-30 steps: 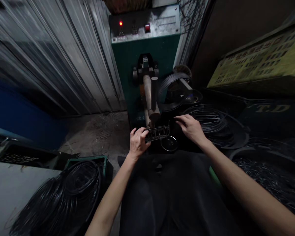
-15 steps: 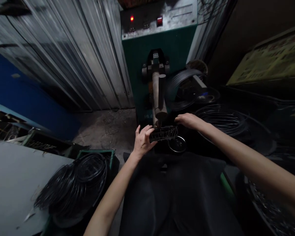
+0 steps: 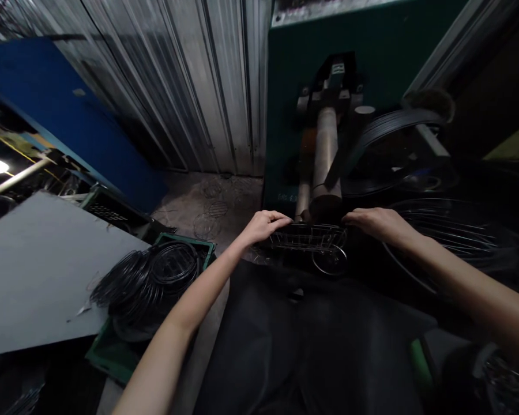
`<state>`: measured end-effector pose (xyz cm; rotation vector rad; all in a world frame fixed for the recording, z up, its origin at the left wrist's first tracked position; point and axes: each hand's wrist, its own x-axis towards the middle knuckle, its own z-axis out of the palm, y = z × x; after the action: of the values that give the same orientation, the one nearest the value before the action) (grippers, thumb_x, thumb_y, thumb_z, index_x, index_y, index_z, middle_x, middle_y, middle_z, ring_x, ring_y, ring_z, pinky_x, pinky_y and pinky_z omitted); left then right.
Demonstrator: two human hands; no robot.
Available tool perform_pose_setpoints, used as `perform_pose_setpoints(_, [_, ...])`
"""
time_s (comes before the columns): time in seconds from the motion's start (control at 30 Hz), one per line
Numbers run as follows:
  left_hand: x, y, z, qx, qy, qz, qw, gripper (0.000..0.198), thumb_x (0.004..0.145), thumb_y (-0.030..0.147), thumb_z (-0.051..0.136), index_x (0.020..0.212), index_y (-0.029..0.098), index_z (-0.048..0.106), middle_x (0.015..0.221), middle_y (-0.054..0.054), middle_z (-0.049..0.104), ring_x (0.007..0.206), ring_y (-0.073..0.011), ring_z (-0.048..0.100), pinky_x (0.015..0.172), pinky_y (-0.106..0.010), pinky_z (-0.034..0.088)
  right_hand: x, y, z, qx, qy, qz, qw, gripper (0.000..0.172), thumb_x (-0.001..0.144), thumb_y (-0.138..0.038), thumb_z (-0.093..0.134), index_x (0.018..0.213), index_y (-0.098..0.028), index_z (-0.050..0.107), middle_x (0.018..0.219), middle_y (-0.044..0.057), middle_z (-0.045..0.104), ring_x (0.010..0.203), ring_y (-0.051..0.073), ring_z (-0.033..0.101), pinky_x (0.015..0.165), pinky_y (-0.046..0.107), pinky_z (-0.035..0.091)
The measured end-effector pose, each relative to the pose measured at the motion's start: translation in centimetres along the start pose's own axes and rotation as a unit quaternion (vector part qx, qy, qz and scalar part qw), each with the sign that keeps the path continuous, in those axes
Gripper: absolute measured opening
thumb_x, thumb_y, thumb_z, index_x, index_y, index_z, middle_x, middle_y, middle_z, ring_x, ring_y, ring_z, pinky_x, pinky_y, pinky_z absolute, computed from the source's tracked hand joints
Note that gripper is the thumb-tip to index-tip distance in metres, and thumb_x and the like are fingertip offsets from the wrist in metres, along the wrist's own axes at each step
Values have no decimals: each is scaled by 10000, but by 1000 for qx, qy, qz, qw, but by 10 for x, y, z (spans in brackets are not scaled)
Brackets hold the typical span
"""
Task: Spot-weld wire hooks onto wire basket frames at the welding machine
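A small wire basket (image 3: 307, 237) is held between my two hands, just under the end of the green machine's metal arms (image 3: 326, 155). My left hand (image 3: 264, 225) pinches its left end, thumb and fingers together near the upper rim. At the right end, my right hand (image 3: 369, 222) has its fingers closed on the rim; the fingertips are dark and partly hidden. A shiny round ring (image 3: 328, 260) shows just below the basket's right part. Whether it touches the basket I cannot tell.
A green crate (image 3: 112, 351) on the left holds black wire rings (image 3: 155, 276), beside a grey board (image 3: 47, 271). Wire pieces (image 3: 216, 208) lie on the floor. Wire hoops (image 3: 445, 225) and a wire coil (image 3: 398, 124) are on the right. A dark apron (image 3: 259, 346) covers my lap.
The view has turned left and down, so the machine appears further right. My left hand has gone from spread fingers at the basket's side to a pinch on its rim. My right hand keeps its grip.
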<state>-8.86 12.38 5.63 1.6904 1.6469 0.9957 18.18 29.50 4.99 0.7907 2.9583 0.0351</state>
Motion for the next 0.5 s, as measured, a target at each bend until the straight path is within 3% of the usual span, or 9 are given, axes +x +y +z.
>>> perform_pose_setpoints(0.1, [14, -2, -5, -29, -71, -29, 997, 302, 805, 396, 566, 909, 157, 721, 899, -14, 722, 874, -172, 642, 801, -226, 450, 0, 3, 4, 1, 13, -22, 1000, 351, 829, -104, 402, 1059, -234, 634, 1003, 26, 658, 795, 149, 633, 555, 211, 407])
perform_pose_setpoints(0.23, [20, -1, -11, -6, -101, -15, 995, 282, 787, 395, 578, 868, 164, 717, 870, -8, 714, 847, -155, 628, 794, -215, 435, 12, 7, 5, 14, 44, -26, 999, 379, 795, -60, 396, 1049, -208, 636, 956, 40, 652, 731, 140, 622, 552, 216, 400])
perform_pose_setpoints(0.4, [16, -1, -16, 39, 11, -8, 999, 256, 823, 365, 522, 835, 174, 692, 804, 1, 691, 785, -140, 609, 763, -224, 434, 31, 10, 4, 19, 66, -48, 997, 357, 791, -74, 410, 996, -220, 663, 878, 41, 650, 674, 141, 605, 515, 222, 369])
perform_pose_setpoints(0.5, [11, 3, -27, 2, 32, 10, 999, 274, 852, 366, 482, 840, 177, 681, 854, -7, 686, 836, -140, 607, 798, -223, 428, 32, 16, 10, 55, 66, -75, 993, 348, 796, -88, 405, 976, -224, 670, 885, 36, 656, 708, 145, 620, 565, 221, 411])
